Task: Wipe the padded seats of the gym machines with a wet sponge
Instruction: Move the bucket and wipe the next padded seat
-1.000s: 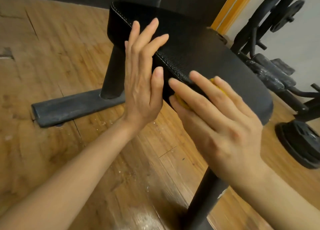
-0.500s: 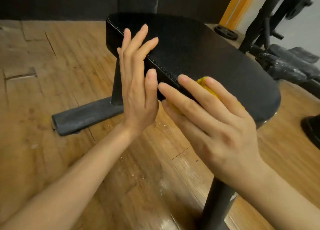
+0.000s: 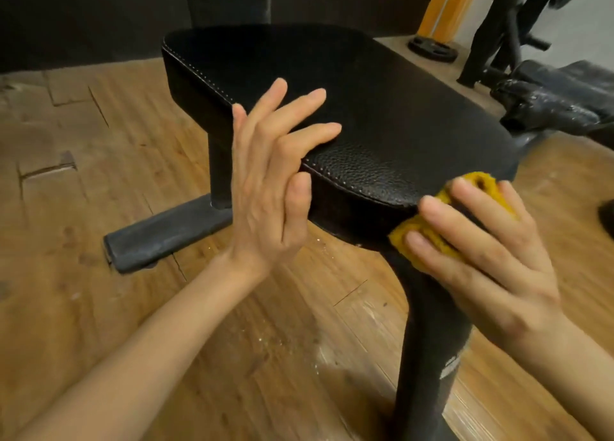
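A black padded seat [image 3: 382,108] with white stitching stands on a dark metal post in the middle of the view. My right hand [image 3: 478,251] presses a yellow sponge [image 3: 432,237] against the seat's near right side edge, fingers spread flat over it. The sponge shows between and above my fingers. My left hand [image 3: 269,188] is held upright at the seat's near left edge, fingers straight and slightly spread, fingertips over the seat top and thumb by the side edge. It holds nothing.
The seat's post [image 3: 428,357] rises from the wooden floor [image 3: 99,208] in front of me. A grey floor bar [image 3: 166,237] lies to the left. Another dark machine pad [image 3: 558,98] and a weight plate [image 3: 432,50] sit at the back right.
My right hand has slid the sponge rightward along the seat's near edge toward its right corner. My left hand has stayed at the left edge, its fingers now leaning over the top.
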`<action>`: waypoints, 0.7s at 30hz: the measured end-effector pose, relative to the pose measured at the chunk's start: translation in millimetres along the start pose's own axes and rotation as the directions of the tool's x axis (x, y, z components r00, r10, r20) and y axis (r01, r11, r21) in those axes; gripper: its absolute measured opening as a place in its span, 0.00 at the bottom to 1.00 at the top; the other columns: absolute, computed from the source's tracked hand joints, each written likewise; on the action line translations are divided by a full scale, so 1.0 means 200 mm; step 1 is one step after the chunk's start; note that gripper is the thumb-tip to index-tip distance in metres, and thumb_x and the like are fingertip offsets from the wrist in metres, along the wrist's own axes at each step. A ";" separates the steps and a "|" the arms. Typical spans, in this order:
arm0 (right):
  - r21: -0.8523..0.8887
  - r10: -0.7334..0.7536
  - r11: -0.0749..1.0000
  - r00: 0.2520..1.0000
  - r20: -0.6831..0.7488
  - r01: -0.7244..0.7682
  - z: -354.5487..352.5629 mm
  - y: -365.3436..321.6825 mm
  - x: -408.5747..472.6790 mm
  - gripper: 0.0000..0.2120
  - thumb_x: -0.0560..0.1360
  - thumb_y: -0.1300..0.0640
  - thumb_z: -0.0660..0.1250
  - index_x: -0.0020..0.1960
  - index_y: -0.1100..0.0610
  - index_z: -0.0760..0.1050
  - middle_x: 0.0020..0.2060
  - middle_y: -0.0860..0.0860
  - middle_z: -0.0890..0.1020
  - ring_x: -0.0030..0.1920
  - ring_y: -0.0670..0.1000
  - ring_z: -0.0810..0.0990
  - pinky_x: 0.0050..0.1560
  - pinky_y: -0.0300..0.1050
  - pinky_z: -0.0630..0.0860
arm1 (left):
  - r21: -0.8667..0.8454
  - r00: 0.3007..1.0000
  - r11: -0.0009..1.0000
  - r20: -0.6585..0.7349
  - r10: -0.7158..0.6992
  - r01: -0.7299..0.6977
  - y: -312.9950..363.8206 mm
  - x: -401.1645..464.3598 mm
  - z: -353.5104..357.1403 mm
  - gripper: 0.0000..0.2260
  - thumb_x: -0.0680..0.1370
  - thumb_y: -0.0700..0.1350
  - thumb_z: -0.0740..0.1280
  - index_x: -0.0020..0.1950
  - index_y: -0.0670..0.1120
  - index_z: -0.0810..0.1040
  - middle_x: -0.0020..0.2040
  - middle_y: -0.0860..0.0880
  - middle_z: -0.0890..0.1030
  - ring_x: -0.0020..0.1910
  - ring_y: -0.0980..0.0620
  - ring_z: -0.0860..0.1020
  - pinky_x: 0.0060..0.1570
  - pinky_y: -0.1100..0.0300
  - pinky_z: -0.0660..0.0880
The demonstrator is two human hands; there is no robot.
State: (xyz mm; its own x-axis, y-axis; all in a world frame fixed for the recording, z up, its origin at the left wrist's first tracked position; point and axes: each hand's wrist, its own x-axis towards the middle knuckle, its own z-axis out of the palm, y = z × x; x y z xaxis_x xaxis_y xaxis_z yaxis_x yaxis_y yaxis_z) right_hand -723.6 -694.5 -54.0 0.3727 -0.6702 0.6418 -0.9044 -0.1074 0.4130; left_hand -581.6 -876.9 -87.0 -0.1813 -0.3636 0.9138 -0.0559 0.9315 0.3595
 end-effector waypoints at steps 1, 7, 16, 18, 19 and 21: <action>0.023 0.053 0.998 0.998 -0.041 -0.052 0.02 -0.01 -0.02 0.25 0.77 0.63 0.69 0.71 0.58 0.67 0.75 0.53 0.63 0.74 0.57 0.64 0.74 0.58 0.58 | 0.005 1.000 1.000 -0.011 -0.003 0.003 0.00 0.00 0.00 0.22 0.83 0.54 0.43 0.63 0.47 0.72 0.67 0.46 0.71 0.75 0.54 0.58 0.76 0.51 0.44; 0.076 -0.028 0.996 0.972 -0.232 0.046 0.15 -0.24 0.25 0.18 0.76 0.61 0.68 0.66 0.57 0.76 0.67 0.53 0.73 0.71 0.53 0.70 0.74 0.49 0.61 | 0.130 1.000 0.991 -0.028 0.009 -0.006 0.00 -0.01 0.01 0.13 0.80 0.46 0.55 0.63 0.49 0.71 0.68 0.47 0.71 0.75 0.56 0.58 0.76 0.52 0.46; 0.354 0.580 0.807 0.745 -0.330 -0.472 0.19 -0.38 0.17 0.16 0.81 0.60 0.62 0.68 0.59 0.69 0.69 0.52 0.70 0.74 0.52 0.61 0.75 0.61 0.51 | 0.089 0.998 0.996 0.053 -0.013 0.008 0.06 0.00 -0.04 0.22 0.84 0.53 0.44 0.66 0.43 0.70 0.70 0.43 0.70 0.76 0.49 0.57 0.77 0.47 0.45; 0.194 0.431 0.901 0.847 -0.312 -0.387 0.23 -0.46 0.21 0.19 0.81 0.60 0.62 0.71 0.55 0.68 0.72 0.46 0.67 0.76 0.51 0.58 0.76 0.56 0.46 | 0.094 0.995 0.996 0.103 0.001 -0.011 0.06 0.00 -0.05 0.21 0.84 0.51 0.46 0.67 0.43 0.70 0.71 0.43 0.69 0.76 0.48 0.57 0.77 0.47 0.44; 0.145 0.346 0.937 0.899 -0.269 -0.317 0.22 -0.45 0.20 0.19 0.81 0.60 0.62 0.72 0.55 0.68 0.72 0.46 0.66 0.76 0.50 0.59 0.77 0.53 0.44 | 0.102 0.992 0.995 0.127 -0.002 -0.011 0.05 0.00 -0.06 0.22 0.84 0.53 0.45 0.67 0.43 0.70 0.71 0.43 0.69 0.76 0.47 0.57 0.77 0.46 0.44; 0.081 0.193 0.980 0.959 -0.209 -0.180 0.20 -0.36 0.14 0.18 0.81 0.61 0.62 0.71 0.58 0.70 0.71 0.48 0.67 0.75 0.51 0.61 0.77 0.52 0.46 | 0.113 0.988 0.994 0.157 -0.008 -0.010 0.05 0.01 -0.08 0.25 0.84 0.55 0.43 0.67 0.42 0.70 0.71 0.43 0.69 0.76 0.46 0.57 0.77 0.47 0.44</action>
State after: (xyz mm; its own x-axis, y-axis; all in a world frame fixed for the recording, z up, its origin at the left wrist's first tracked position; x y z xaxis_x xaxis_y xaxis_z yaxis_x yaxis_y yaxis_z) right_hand -656.1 -734.5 -91.5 0.2263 -0.5096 0.8301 -0.9704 -0.0444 0.2373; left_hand -566.0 -867.7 -77.9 -0.3326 -0.3643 0.8699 -0.1646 0.9306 0.3268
